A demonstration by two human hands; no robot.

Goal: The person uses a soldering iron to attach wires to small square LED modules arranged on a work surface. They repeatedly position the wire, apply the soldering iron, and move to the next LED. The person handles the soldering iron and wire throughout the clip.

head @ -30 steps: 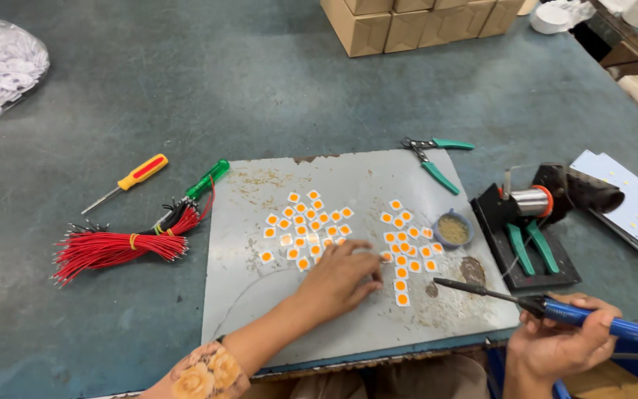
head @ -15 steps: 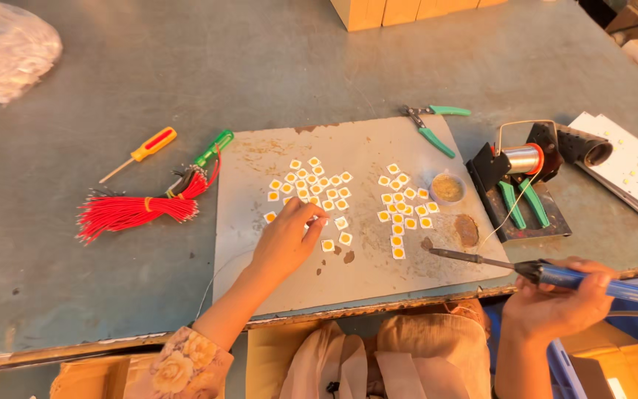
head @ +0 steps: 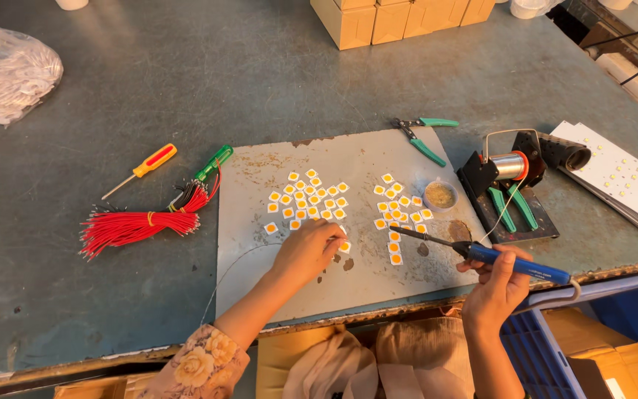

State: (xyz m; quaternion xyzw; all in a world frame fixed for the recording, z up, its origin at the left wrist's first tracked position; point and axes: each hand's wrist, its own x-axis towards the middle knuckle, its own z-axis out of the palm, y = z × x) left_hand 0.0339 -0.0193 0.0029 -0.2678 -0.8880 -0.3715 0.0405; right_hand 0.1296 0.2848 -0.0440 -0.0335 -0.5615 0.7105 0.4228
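My left hand (head: 306,253) rests on a grey metal work sheet (head: 260,258), fingertips touching small white-and-orange square chips (head: 309,198) at the lower edge of the left cluster; whether it pinches one I cannot tell. A thin solder wire trails from under this hand toward the table edge. My right hand (head: 498,284) grips a blue-handled soldering iron (head: 515,262), its tip hovering over the second chip cluster (head: 400,213) at the sheet's right.
A solder spool on a black stand (head: 509,181) and a small flux tin (head: 440,194) sit right of the sheet. Green pliers (head: 424,137), two screwdrivers (head: 145,166), a red wire bundle (head: 134,225), a white LED panel (head: 625,181), cardboard boxes (head: 378,18) and a plastic bag (head: 5,70) lie around.
My left hand has slid from the sheet's lower middle up and left to the left chip cluster. My right hand brought the iron's tip closer over the right cluster.
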